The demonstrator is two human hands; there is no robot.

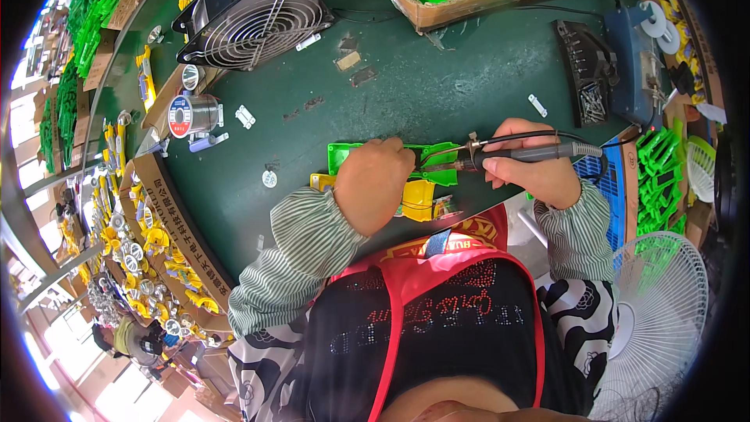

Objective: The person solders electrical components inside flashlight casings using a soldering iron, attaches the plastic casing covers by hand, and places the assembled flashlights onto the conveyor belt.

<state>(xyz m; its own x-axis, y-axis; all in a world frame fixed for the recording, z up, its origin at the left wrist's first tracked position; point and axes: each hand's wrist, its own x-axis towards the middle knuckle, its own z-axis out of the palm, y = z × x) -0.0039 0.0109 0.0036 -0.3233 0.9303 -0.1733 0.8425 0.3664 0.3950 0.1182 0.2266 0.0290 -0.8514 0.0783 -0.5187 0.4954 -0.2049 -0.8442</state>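
Note:
My right hand [535, 160] is closed around the grey-and-black handle of a soldering iron [539, 152], held nearly level. A thin black tube runs along the iron to a brass fitting near its tip. The tip points left into an open green plastic housing [445, 177] lying on the bench. My left hand [375, 184] is closed over the middle of this housing; its fingertips and whatever they pinch are partly hidden. Close to my left hand, toward my body, sits a yellow plastic part [418, 202] with thin wires beside it.
A black metal fan [258, 27] and a solder spool [191, 116] stand at left. Far off is a cardboard box [426, 17] of green housings. At right are a black screw holder [578, 70] and a blue soldering station [631, 62]. A box of yellow parts [176, 223] borders the left edge.

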